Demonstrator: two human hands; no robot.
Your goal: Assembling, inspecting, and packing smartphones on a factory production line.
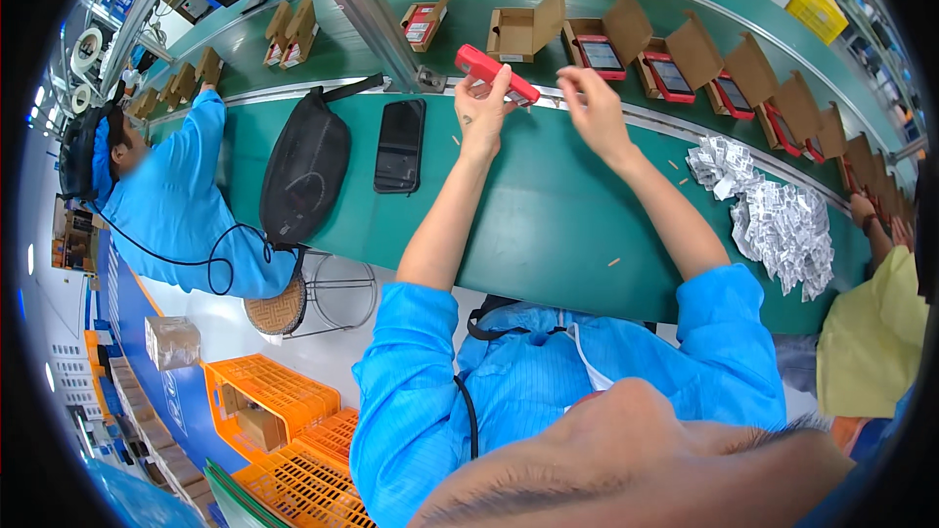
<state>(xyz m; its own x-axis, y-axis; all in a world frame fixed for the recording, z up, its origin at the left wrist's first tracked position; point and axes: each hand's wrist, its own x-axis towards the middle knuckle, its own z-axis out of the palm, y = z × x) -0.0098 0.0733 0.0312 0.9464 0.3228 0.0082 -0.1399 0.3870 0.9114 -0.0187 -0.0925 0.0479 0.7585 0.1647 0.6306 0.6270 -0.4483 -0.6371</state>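
Note:
A red-cased handheld device point(497, 75) is gripped in my left hand point(479, 117), raised over the near side of the metal rail, with fingers and thumb around its lower part. My right hand point(597, 115) hovers just right of it, apart from the device. Its fingers are loosely bent and nothing shows between them. Beyond my hands, an open cardboard box point(513, 36) stands with its lid up and no device visible inside. To its right, another open box holds a red device with a grey screen point(600, 54).
Several more open boxes line the belt point(675, 68). Small white packets point(778, 225) are heaped at right. A black phone point(399, 147) and black pouch point(308, 171) lie at left. A metal post point(367, 15) rises ahead. Co-workers sit at left point(166, 205) and right point(871, 323).

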